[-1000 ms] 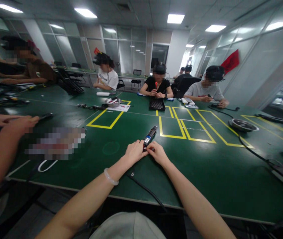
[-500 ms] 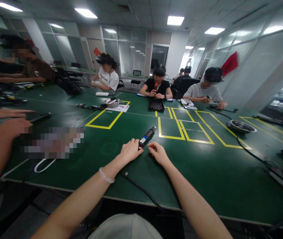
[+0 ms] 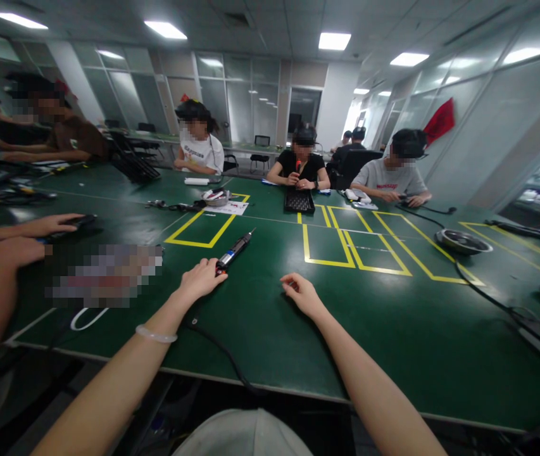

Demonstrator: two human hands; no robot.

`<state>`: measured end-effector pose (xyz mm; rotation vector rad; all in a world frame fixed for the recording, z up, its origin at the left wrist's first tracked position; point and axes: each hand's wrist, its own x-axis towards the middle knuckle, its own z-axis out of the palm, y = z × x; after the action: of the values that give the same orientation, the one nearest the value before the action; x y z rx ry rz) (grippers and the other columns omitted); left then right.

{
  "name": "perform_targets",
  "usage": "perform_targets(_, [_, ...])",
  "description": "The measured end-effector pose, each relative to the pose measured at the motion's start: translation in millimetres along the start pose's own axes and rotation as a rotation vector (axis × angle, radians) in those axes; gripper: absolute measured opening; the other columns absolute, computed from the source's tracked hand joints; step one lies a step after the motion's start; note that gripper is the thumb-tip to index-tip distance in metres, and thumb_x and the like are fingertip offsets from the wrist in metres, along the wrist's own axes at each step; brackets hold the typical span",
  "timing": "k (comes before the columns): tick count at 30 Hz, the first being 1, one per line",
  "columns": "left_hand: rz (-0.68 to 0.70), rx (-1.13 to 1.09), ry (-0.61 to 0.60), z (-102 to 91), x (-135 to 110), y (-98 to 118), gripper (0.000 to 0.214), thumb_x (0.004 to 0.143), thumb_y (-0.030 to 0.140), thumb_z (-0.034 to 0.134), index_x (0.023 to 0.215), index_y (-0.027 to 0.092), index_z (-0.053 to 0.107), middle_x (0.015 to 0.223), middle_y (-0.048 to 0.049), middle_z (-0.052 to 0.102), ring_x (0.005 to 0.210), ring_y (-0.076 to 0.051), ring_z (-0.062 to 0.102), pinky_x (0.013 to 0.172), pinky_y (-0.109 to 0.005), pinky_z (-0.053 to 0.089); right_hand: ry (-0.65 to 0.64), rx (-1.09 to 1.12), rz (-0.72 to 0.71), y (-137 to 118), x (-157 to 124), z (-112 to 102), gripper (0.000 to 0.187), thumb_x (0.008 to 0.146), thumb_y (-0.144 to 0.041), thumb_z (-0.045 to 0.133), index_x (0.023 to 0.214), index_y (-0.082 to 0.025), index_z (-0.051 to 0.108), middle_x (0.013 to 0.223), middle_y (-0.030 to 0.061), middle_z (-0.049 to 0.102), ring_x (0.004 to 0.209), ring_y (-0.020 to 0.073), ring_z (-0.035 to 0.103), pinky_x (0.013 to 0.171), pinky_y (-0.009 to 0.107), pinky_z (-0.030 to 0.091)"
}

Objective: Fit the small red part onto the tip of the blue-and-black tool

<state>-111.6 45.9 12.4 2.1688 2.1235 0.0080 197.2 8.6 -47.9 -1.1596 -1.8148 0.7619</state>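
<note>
Our left hand (image 3: pixel 200 278) is closed round the rear of a corded electric screwdriver (image 3: pixel 234 249), whose tip points to 1 o'clock over the green table (image 3: pixel 393 316). Our right hand (image 3: pixel 301 292), at its 3 o'clock, lies loosely curled and holds nothing. Print on the white sheet (image 3: pixel 232 206) is unreadable. A metal bowl (image 3: pixel 462 239) at 2 o'clock and a black tray (image 3: pixel 299 199) at 12 show no discernible contents.

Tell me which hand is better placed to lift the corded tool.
Left, most likely. The left hand grips the tool at its near end, while the right hand lies apart from it on the table.
</note>
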Motion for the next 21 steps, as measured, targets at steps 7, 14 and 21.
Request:
perform_targets(7, [-0.124, 0.006, 0.08, 0.4, 21.5, -55.4, 0.065, 0.086, 0.062, 0.037, 0.135, 0.021, 0.044, 0.127, -0.0191, 0.052, 0.109, -0.036, 0.057, 0.082, -0.047, 0.047, -0.011, -0.001, -0.008, 0.5, -0.5, 0.9, 0.019, 0.087, -0.026, 0.053, 0.1, -0.019, 0.063, 0.089, 0.0024, 0.064, 0.07, 0.0137, 0.056, 0.069, 0.027, 0.045])
perform_targets(14, [-0.14, 0.176, 0.325, 5.8, 9.8, -56.2, 0.056, 0.09, 0.055, 0.037, 0.126, 0.014, 0.052, 0.117, -0.0214, 0.057, 0.105, -0.038, 0.055, 0.08, -0.045, 0.045, -0.026, -0.014, -0.012, -3.7, -1.0, 0.3, 0.019, 0.086, -0.026, 0.053, 0.099, -0.019, 0.064, 0.087, 0.0022, 0.064, 0.069, 0.0137, 0.055, 0.068, 0.027, 0.044])
perform_targets(21, [-0.058, 0.233, 0.427, 6.8, 1.4, -42.7, 0.039, 0.092, 0.04, 0.039, 0.115, 0.013, 0.058, 0.111, -0.0192, 0.058, 0.1, -0.033, 0.057, 0.079, -0.041, 0.044, -0.039, -0.017, -0.002, -7.4, -1.6, -0.7, 0.019, 0.085, -0.027, 0.053, 0.099, -0.018, 0.064, 0.086, 0.0023, 0.063, 0.068, 0.0137, 0.054, 0.067, 0.027, 0.043])
